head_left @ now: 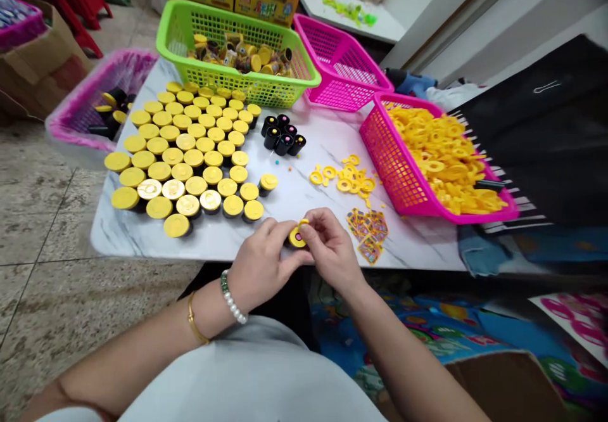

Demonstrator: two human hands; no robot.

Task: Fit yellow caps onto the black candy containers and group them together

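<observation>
Close to the table's front edge, my left hand (266, 254) wraps round a small black cup (287, 243), most of it hidden by the fingers. A yellow ring-shaped piece (297, 237) sits at its top, with a pink spot in its middle. The fingers of my right hand (330, 244) pinch the edge of this yellow piece. Several black cups with yellow lids (185, 172) stand in rows to the left. Open black cups (284, 142) with small coloured balls in them stand further back. Loose yellow rings (349, 178) lie to the right, near a few printed cards (369, 232).
A pink basket (399, 181) heaped with yellow parts stands at the right. Behind the rows are a green basket (242, 83) of wrapped pieces and another pink basket (342, 92). A lined bin (71, 137) with black-and-yellow cups stands beyond the table's left edge.
</observation>
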